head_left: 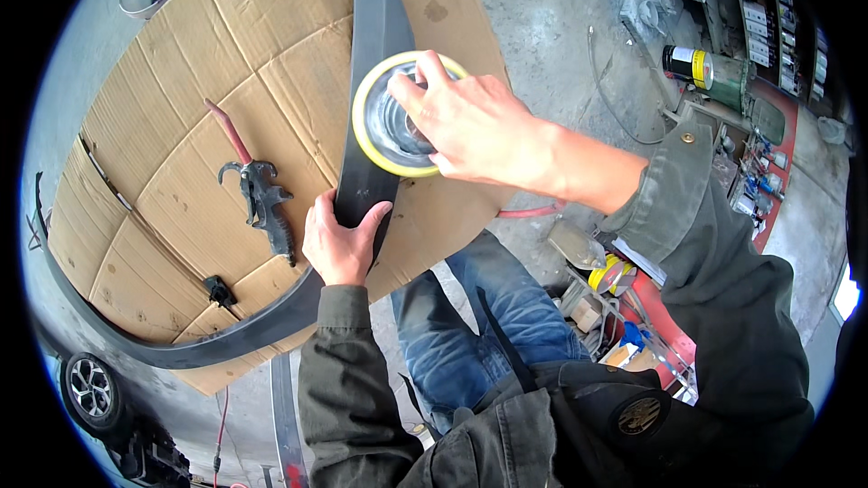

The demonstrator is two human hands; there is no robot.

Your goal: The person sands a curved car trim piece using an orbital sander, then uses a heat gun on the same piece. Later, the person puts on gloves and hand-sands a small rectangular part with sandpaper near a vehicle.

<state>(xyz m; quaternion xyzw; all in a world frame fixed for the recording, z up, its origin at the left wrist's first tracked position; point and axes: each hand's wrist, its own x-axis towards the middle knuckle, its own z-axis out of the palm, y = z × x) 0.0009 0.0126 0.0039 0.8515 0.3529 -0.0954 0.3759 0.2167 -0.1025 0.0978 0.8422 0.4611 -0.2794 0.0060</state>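
A long, curved dark grey plastic trim strip [369,45] lies over brown cardboard, its broad end pointing away from me. My left hand [339,239] grips the strip's near part, with the thumb on top and the fingers at its left edge. Against the broad part rests a round, yellow-rimmed disc [360,122] with a dusty grey middle. My right hand [461,126] closes over the disc's centre from the right and hides part of it; its underside is out of sight. A black air blow gun [264,203] with a red hose lies to the left of the strip.
The cardboard [190,163] carries a small black clip [217,291]. At the right, a red cart [653,303] holds tools and a yellow roll [611,275]. A thin hose [601,95] lies on the concrete floor. A car wheel [90,390] shows at the lower left.
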